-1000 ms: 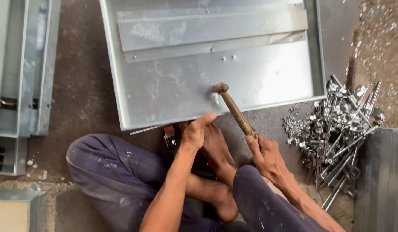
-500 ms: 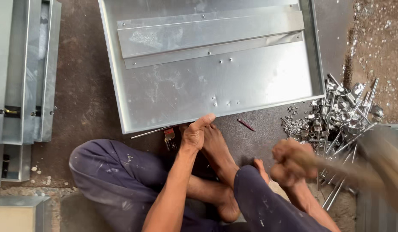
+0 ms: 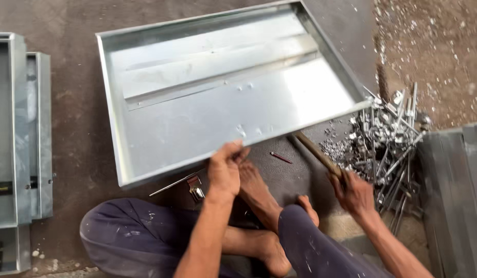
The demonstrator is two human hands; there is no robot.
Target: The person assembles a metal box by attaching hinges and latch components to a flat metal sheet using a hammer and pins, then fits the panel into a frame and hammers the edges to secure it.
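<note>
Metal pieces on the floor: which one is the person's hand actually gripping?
The big shallow sheet-metal tray in the middle. The left hand grips its near edge, while the narrow channel pieces at far left and the panels at right lie untouched.

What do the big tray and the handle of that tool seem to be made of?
The tray looks like thin sheet metal, probably galvanised steel: pale grey, a dull mottled sheen, folded-up rims. The left hand grips its near edge. The tool handle in the right hand looks like bare wood: brown, matte, round; its head is hidden.

Bare concrete floor [image 3: 73,134] — dusty, gritty at right, daylight
</note>
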